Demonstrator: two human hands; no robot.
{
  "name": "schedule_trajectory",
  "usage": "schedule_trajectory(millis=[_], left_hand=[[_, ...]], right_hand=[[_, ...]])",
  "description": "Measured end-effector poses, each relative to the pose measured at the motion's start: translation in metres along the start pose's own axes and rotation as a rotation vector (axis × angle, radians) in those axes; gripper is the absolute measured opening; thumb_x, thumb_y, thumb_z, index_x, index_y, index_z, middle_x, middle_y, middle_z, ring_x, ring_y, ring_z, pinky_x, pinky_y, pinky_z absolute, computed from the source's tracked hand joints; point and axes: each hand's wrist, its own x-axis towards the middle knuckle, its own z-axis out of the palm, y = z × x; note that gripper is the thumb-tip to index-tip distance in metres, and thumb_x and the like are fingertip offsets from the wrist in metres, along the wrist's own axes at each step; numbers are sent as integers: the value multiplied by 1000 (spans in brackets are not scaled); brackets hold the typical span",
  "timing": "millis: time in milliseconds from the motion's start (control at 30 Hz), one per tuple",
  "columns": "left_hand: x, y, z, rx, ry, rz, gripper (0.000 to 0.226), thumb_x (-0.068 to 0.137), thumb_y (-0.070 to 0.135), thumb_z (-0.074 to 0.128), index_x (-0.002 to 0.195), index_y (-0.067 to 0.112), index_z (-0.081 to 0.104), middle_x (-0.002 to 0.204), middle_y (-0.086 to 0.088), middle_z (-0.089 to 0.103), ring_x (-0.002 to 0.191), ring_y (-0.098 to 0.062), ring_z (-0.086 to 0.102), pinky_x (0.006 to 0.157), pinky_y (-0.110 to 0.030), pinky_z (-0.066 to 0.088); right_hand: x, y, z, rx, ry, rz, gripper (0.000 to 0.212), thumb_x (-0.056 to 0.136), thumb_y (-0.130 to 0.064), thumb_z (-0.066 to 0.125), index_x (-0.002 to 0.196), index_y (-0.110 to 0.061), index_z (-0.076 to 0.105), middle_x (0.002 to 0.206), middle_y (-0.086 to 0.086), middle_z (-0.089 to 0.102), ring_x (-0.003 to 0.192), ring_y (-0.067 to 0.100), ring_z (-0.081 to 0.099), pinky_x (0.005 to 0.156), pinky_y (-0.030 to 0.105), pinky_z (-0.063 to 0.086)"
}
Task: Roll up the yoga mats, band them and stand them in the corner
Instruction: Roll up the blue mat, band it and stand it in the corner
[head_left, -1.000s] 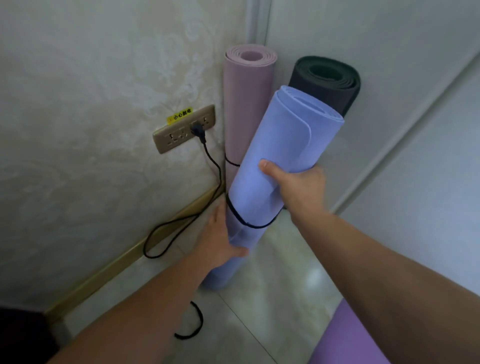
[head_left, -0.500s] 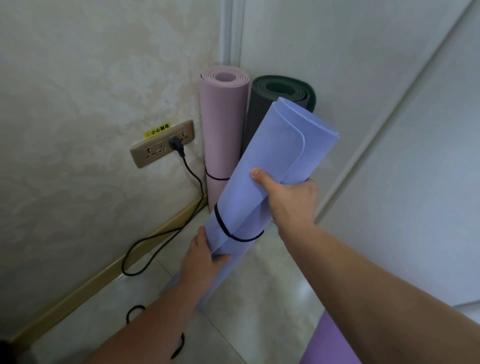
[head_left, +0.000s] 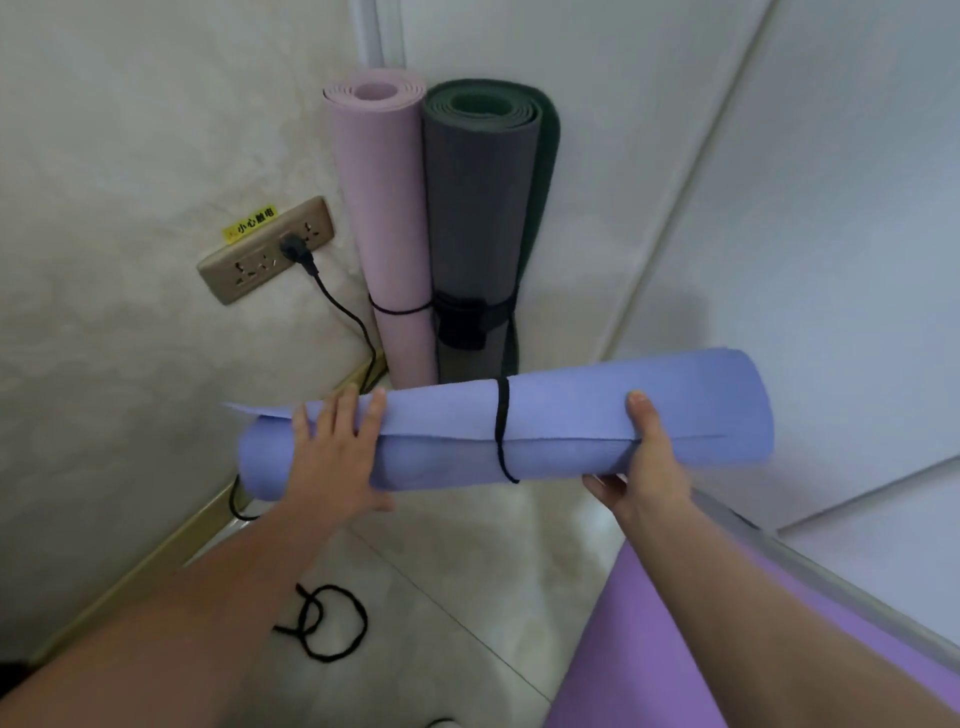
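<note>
I hold a rolled blue mat (head_left: 571, 421) level in front of the corner, a thin black band (head_left: 502, 431) round its middle. My left hand (head_left: 335, 457) lies over its left part with fingers spread on top and thumb underneath. My right hand (head_left: 644, 462) grips its right part, thumb on top and fingers below. The roll's outer flap sticks out loose at the left end. Behind it a pink rolled mat (head_left: 382, 208) and a dark grey-green rolled mat (head_left: 480, 208) stand upright in the corner, each banded low down.
A wall socket (head_left: 265, 252) with a black plug and cable (head_left: 345, 312) sits left of the pink mat. A loose black cord (head_left: 327, 621) lies on the tiled floor. A purple mat (head_left: 649, 649) lies flat at the lower right.
The blue mat went from steeply tilted against the corner to level and lifted away from it. My left hand slid to its left part, my right to its right part.
</note>
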Motion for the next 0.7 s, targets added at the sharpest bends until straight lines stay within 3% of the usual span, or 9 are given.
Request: schedule_trajectory(millis=[100,233,333,400,467,500,567,633,700], left_hand=[[10,12,-16,119,59,110,128,27,53,93,136,11,41,122,-23,59,107,-40,59,97,-68,36],[17,30,-44,235,115,325,96,39,48,84,120,12,47,108,-16,60,90,-34,58,84,-50,36],[20,49,-66,399,187,479,77,48,39,80,116,10,57,104,-17,58,87,-33,53,80,-47,34],[20,68,-76,524,253,599,51,61,25,71,109,8,63,98,-18,59,87,-33,50,79,-47,34],[19,87,-85,603,287,664,27,81,12,49,101,10,68,92,-17,64,85,-33,56,79,-47,42],[19,97,-91,598,310,681,37,90,6,34,97,11,71,89,-16,66,83,-32,60,80,-47,45],[18,120,-104,591,360,714,58,96,-3,18,92,12,73,86,-15,69,80,-31,64,83,-49,43],[15,143,-114,580,411,769,44,95,3,30,92,13,73,87,-12,71,82,-30,65,87,-49,38],[15,158,-123,613,454,867,23,89,13,46,95,12,69,90,-13,72,85,-31,64,91,-49,36]], right_hand=[[16,7,-44,93,16,108,64,69,-48,87,118,-18,60,107,3,70,90,25,70,71,42,61],[37,29,-93,121,4,313,60,78,-57,75,117,-16,56,100,8,62,82,26,61,68,41,52],[46,39,-112,-303,56,335,55,95,-54,59,126,-10,47,107,13,54,89,37,56,77,50,50],[43,42,-107,-957,47,19,58,95,-45,62,128,0,49,126,18,56,112,40,55,96,50,47],[30,41,-87,-1301,-138,-496,76,84,-33,74,147,-7,40,147,14,43,132,34,45,104,40,42],[20,40,-74,-1321,-332,-665,91,77,-31,77,154,-13,32,154,5,34,140,28,38,108,35,37],[3,43,-47,-1305,-630,-778,112,60,-44,74,156,-20,22,157,-10,21,148,16,26,114,24,26],[-2,47,-34,-1230,-634,-833,121,50,-60,66,156,-18,26,156,-10,28,146,11,27,119,27,23],[-1,42,-27,-1184,-444,-1090,101,57,-59,63,148,-21,41,141,-7,49,131,12,41,111,36,38]])
